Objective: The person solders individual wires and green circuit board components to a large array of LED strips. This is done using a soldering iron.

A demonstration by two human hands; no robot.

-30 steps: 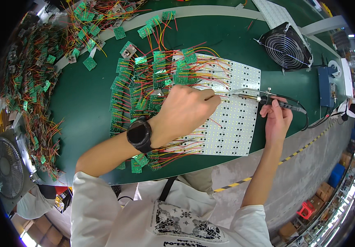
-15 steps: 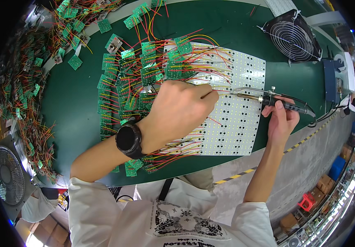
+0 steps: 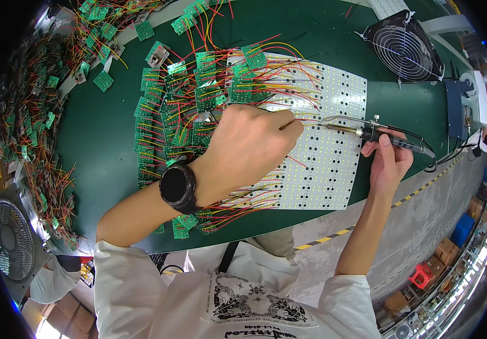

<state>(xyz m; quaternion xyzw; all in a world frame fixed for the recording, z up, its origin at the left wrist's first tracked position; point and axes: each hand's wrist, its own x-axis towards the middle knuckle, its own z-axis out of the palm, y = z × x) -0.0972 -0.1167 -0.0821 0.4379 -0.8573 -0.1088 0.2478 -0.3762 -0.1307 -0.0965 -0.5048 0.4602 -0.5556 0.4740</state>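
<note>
My right hand (image 3: 389, 161) grips a soldering iron (image 3: 370, 134) fitted with a thin metal feed tube above its shaft. The iron's tip meets a white LED panel (image 3: 339, 175) dotted with small yellowish LEDs and black holes. My left hand (image 3: 255, 138), with a black watch on the wrist, is closed above the panel. A thin wire (image 3: 309, 120) runs from its fingertips toward the iron's tip; the grip itself is mostly hidden under the hand. Small green circuit boards (image 3: 240, 87) with red, yellow and black wires lie along the panel's left side, several wires reaching over it.
A heap of wired circuit boards (image 3: 34, 130) fills the table's left side. At the back right stands a black fan with a wire guard (image 3: 403, 52). A blue box-shaped unit (image 3: 454, 110) sits at the right edge, cables leading from it. Another fan (image 3: 11, 234) is at the lower left.
Both hands stay at nearly the same spot on the panel, the iron's tip still by the left fingertips. The whole view has shifted slightly.
</note>
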